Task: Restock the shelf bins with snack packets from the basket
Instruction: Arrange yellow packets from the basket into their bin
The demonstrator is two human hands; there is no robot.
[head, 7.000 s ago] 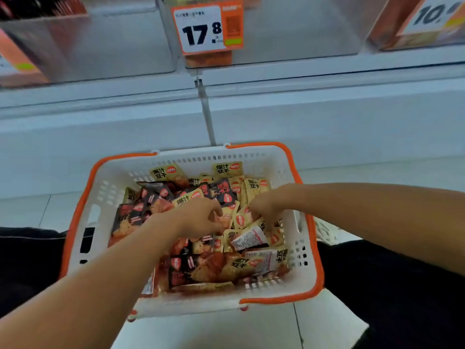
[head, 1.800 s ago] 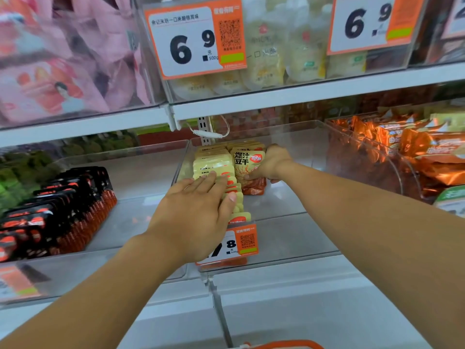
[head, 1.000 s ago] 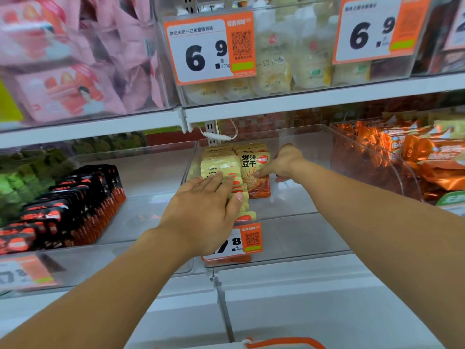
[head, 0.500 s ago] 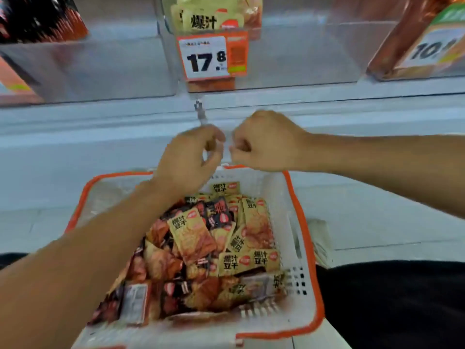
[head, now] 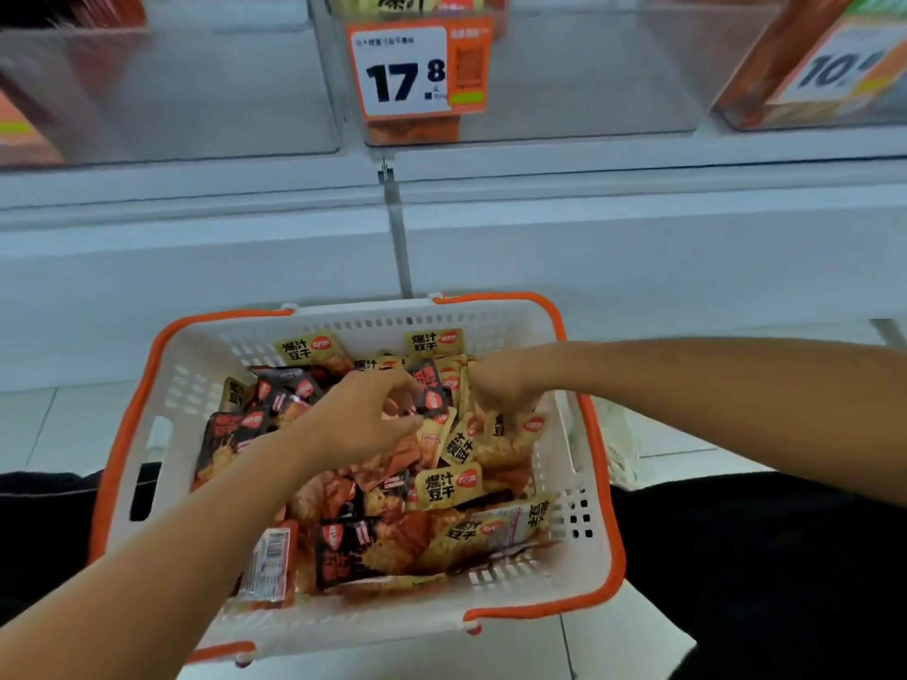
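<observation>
Hands [head: 363, 419] in basket [head: 596, 488] on tiled floor [head: 29, 424], below shelf [head: 638, 164].

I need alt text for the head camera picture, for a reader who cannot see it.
Two bare hands, left hand and right hand, reach into a white basket with an orange rim full of yellow and black snack packets. Above it, a clear shelf bin carries a 17.8 price tag.
</observation>
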